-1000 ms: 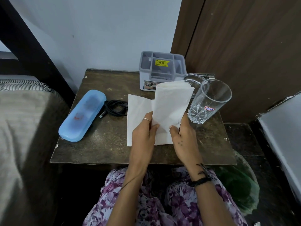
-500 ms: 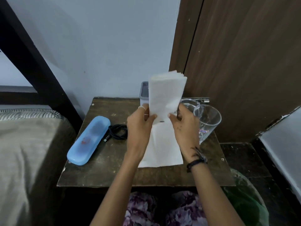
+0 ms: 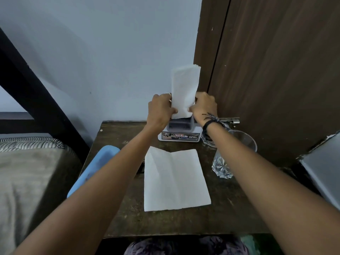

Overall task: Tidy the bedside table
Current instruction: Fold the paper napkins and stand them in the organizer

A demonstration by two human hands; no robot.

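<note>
You've got both hands up at the back of the dark, scuffed wooden bedside table [image 3: 165,223], and the folded stack of white paper napkins [image 3: 184,89] stands upright between them, its lower edge right at the top of the grey plastic compartment organiser [image 3: 181,130] against the wall. Your left hand [image 3: 160,109] pinches the stack's left edge, thumb in front and fingers curled behind; your right hand [image 3: 204,105] squeezes the right edge the same way, fingers pressed together around the paper. Whether the bottom has actually entered a slot, you can't tell from here, because your knuckles hide the opening. By my reading, you're midway through stowing this stack, so count that step as started, not finished. Plenty is left. One loose white napkin sheet [image 3: 174,179] lies flat and creased in the middle of the table, well apart from the organiser, and it looks like the next candidate for folding or slotting in. The light blue oblong plastic case [image 3: 95,166] sits along the left edge, partly under your left forearm. The clear cut-glass tumbler [image 3: 231,157] stands at the right, just beside your right forearm, so mind that elbow when you draw back. A second glass seems to sit behind it, too hidden to be sure.
</note>
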